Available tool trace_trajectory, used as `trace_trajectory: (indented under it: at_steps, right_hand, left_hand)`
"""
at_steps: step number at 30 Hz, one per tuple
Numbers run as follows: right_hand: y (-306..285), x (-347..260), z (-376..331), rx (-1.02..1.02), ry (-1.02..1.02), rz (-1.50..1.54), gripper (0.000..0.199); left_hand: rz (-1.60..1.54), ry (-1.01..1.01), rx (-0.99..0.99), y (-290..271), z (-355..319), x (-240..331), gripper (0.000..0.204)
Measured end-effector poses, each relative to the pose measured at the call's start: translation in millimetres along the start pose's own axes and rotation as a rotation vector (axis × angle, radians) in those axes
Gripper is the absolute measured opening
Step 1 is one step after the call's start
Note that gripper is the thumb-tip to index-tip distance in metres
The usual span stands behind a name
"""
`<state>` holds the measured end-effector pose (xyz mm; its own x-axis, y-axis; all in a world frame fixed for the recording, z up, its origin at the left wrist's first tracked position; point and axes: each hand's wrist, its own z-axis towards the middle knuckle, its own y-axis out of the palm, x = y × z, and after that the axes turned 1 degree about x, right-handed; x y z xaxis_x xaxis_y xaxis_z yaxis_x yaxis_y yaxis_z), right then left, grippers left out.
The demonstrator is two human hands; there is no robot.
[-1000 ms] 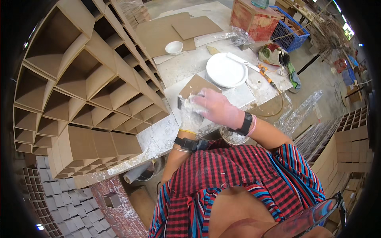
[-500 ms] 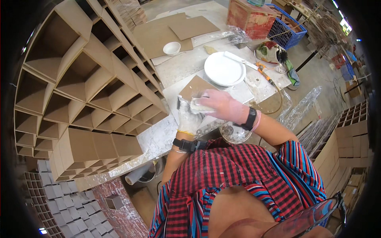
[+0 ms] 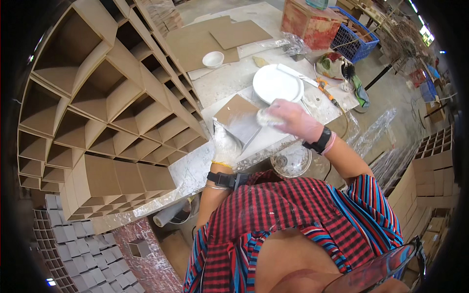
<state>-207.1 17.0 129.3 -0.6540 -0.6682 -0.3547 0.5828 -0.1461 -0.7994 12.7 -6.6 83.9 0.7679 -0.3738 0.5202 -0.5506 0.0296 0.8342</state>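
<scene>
Head view, looking down over a plaid-shirted torso at a white worktable. Left hand, in a pale work glove, near frame centre, fingers wrapped around the lower left edge of a square tile, propping it tilted off the table. Right hand, in a thin translucent glove, just right of centre, fingers curled shut on a pale wad pressed against the tile's right edge; kind of wad too blurred to tell. Tile brown on its upper part, grey and glossy lower down. Just above the hands, a white round plate flat on the table. Farther up and left, a small white bowl beside flat brown boards. Filling the left of the frame, a cardboard grid of open cells. Below the right wrist, a clear glass dish. In the upper right, a blue crate on the floor.
</scene>
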Motion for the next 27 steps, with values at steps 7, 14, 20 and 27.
trace_trajectory:
  at_steps: [7, 14, 20, 27]
  right_hand:
    - [0.4, -2.1, 21.1, 0.017, -0.068, 0.052, 0.039]
    - [3.9, 20.3, 36.9, 0.018, 0.012, -0.019, 0.036]
    - [14.0, 2.0, 28.2, -0.228, -0.261, 0.006, 0.042]
    - [-8.2, 8.3, 46.5, -0.119, -0.117, 0.043, 0.046]
  left_hand:
    - [-0.099, -0.174, -0.132, -0.1, 3.5, -5.5, 0.065]
    - [0.015, -0.263, 0.045, 13.8, -9.5, -11.4, 0.077]
    - [-0.083, -0.333, -0.594, -16.1, 1.7, -9.2, 0.066]
    - [0.108, -0.325, -0.061, 8.1, -9.5, -10.3, 0.063]
